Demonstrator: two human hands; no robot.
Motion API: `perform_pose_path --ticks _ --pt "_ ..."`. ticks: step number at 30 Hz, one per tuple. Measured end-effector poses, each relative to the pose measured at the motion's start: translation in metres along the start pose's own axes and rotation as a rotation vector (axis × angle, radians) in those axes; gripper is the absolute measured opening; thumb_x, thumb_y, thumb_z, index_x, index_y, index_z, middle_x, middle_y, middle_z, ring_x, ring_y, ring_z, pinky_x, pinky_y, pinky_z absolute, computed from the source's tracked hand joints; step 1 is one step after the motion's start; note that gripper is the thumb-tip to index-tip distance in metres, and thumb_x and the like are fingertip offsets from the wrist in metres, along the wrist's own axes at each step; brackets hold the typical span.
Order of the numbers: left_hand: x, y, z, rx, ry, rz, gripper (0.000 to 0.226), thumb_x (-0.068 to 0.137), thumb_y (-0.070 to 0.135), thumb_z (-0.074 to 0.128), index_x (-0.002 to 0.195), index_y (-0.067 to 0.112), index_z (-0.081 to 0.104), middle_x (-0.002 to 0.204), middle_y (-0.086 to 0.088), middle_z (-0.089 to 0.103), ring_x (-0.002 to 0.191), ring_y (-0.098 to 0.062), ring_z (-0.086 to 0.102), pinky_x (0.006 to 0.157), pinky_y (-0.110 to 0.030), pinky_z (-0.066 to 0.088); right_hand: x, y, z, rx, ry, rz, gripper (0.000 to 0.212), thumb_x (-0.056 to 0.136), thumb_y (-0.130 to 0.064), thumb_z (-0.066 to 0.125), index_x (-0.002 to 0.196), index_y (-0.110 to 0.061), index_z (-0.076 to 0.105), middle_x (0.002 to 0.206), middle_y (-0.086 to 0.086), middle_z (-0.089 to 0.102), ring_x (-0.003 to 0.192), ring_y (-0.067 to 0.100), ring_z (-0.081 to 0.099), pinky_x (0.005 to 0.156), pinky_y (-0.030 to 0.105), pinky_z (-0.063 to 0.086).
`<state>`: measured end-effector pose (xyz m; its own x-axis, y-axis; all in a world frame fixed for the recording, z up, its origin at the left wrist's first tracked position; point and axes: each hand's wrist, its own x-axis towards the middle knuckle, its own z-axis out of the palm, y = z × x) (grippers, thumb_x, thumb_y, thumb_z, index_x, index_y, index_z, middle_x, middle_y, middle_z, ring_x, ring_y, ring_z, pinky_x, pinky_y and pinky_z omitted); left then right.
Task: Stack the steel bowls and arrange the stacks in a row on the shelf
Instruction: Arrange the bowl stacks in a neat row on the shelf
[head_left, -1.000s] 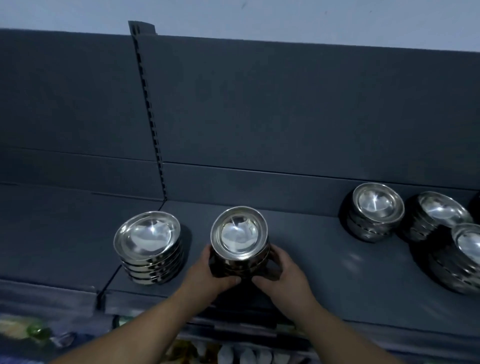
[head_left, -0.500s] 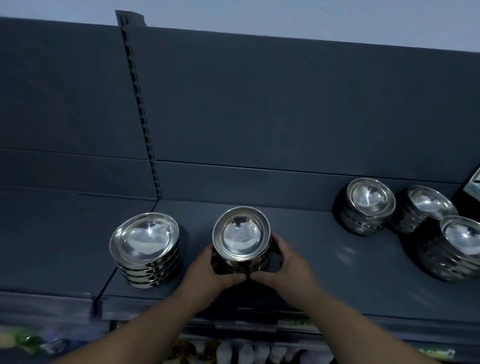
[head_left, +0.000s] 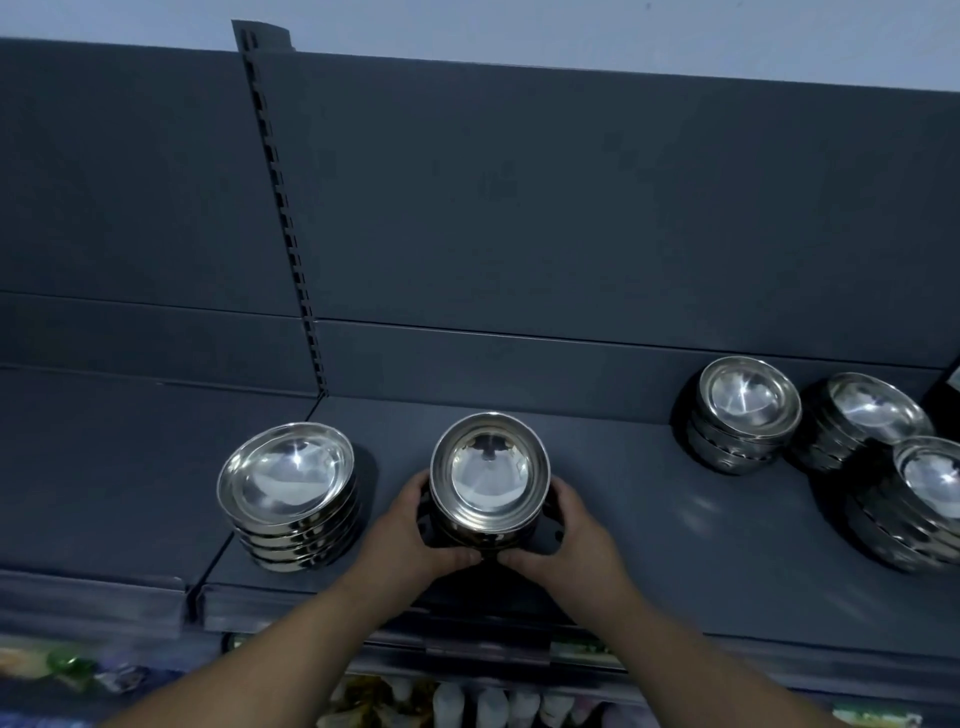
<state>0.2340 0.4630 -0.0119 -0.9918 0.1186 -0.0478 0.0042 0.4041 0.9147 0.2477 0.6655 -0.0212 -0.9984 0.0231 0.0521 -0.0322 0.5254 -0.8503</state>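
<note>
1. Head view: a dark grey shelf (head_left: 649, 545) runs from left to right across the lower half of the frame, with a grey back panel (head_left: 571, 208) rising behind it and a slotted upright (head_left: 283, 208) running up the panel left of centre.
2. The middle stack of steel bowls (head_left: 489, 480) stands near the shelf's front edge, about midway along it. Its bowls open upward, and the stack's long axis is roughly vertical, the top leaning a little toward the back panel.
3. The left hand (head_left: 410, 540) is clamped against the left side of this stack, fingers curled round the lower bowls.
4. The right hand (head_left: 566, 540) is pressed to the right side of the same stack. The two thumbs nearly meet at the front of its base.
5. Both forearms reach up from the bottom edge of the frame.
6. A wider, flatter left stack (head_left: 291, 496) sits by the shelf's front left corner, just beside the held stack but apart from it, mouths upward and tilted slightly.
7. Toward the shelf's right end stand three more stacks: a back stack (head_left: 743, 410) close to the rear edge, a far-right stack (head_left: 872, 415) next to it, and a front-right stack (head_left: 924, 493) cut off by the frame edge. All open upward.
8. Below the shelf's front edge, blurred coloured goods (head_left: 467, 706) show on a lower level.
</note>
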Motion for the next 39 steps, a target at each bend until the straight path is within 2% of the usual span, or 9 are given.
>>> perform_pose_path --ticks 5,7,14,20,23,26,29,35,39 --pt "-0.002 0.009 -0.003 -0.009 0.008 0.045 0.098 0.057 0.023 0.091 0.135 0.041 0.033 0.116 0.03 0.05 0.11 0.009 0.047 0.081 0.003 0.033 0.002 -0.01 -0.01 0.055 -0.011 -0.024 0.094 0.059 -0.03 0.091 0.131 -0.049 0.035 0.118 -0.038 0.048 0.121 -0.007 0.046 0.093 0.005 0.034" --pt "-0.002 0.011 -0.005 -0.004 0.02 0.054 0.097 0.057 0.025 0.091 0.136 0.038 0.036 0.118 0.029 0.051 0.114 0.007 0.047 0.089 -0.002 0.032 0.004 -0.013 -0.011 0.059 -0.014 -0.036 0.092 0.058 -0.031 0.091 0.127 -0.053 0.034 0.116 -0.043 0.045 0.119 -0.009 0.046 0.09 0.001 0.033" --pt "-0.001 0.013 -0.004 0.014 0.059 0.059 0.107 0.053 0.028 0.093 0.143 0.032 0.034 0.135 0.015 0.051 0.127 -0.003 0.044 0.109 -0.026 0.035 0.004 -0.015 -0.015 0.05 0.004 -0.056 0.088 0.058 -0.03 0.092 0.121 -0.058 0.036 0.117 -0.044 0.046 0.118 -0.014 0.046 0.088 -0.002 0.033" --pt "-0.001 0.009 -0.003 0.051 0.042 0.051 0.11 0.054 0.03 0.092 0.142 0.041 0.027 0.143 0.011 0.044 0.131 -0.007 0.039 0.109 -0.027 0.033 0.001 -0.014 -0.016 0.045 -0.023 -0.041 0.087 0.06 -0.026 0.091 0.116 -0.063 0.035 0.113 -0.045 0.049 0.111 -0.026 0.043 0.083 -0.007 0.033" --pt "-0.002 0.011 -0.005 0.052 0.021 0.048 0.12 0.052 0.034 0.092 0.147 0.041 0.018 0.147 0.012 0.039 0.136 -0.008 0.035 0.113 -0.03 0.031 0.001 -0.015 -0.018 0.057 -0.027 -0.046 0.09 0.06 -0.029 0.091 0.124 -0.057 0.035 0.117 -0.044 0.048 0.116 -0.02 0.044 0.086 -0.005 0.034" --pt "-0.004 0.016 -0.007 0.06 0.014 0.067 0.122 0.052 0.036 0.092 0.148 0.04 0.017 0.148 0.01 0.038 0.136 -0.007 0.034 0.112 -0.029 0.03 0.002 -0.018 -0.021 0.052 -0.019 -0.061 0.085 0.06 -0.03 0.091 0.119 -0.061 0.038 0.116 -0.045 0.048 0.115 -0.024 0.043 0.09 -0.002 0.034" --pt "-0.005 0.022 -0.006 0.071 0.0 0.09 0.121 0.053 0.035 0.092 0.149 0.036 0.017 0.149 0.009 0.036 0.135 -0.006 0.034 0.11 -0.025 0.029 0.003 -0.022 -0.021 0.046 -0.025 -0.058 0.091 0.061 -0.03 0.09 0.133 -0.052 0.038 0.121 -0.043 0.046 0.119 -0.016 0.044 0.1 0.009 0.035" --pt "-0.005 0.034 -0.011 0.11 0.033 0.12 0.119 0.055 0.042 0.089 0.15 0.03 0.019 0.148 0.012 0.035 0.135 -0.006 0.033 0.109 -0.025 0.029 0.007 -0.042 -0.03 0.012 -0.006 -0.036 0.079 0.077 -0.036 0.079 0.144 -0.038 0.038 0.13 -0.023 0.045 0.12 -0.003 0.039 0.101 0.017 0.031" --pt "-0.006 0.043 -0.012 0.158 0.057 0.146 0.105 0.059 0.033 0.089 0.145 0.029 0.029 0.135 0.017 0.035 0.126 -0.002 0.035 0.102 -0.019 0.027 0.013 -0.045 -0.029 -0.019 0.01 -0.031 0.072 0.08 -0.045 0.072 0.144 -0.032 0.042 0.144 -0.013 0.048 0.132 0.004 0.042 0.107 0.021 0.033"
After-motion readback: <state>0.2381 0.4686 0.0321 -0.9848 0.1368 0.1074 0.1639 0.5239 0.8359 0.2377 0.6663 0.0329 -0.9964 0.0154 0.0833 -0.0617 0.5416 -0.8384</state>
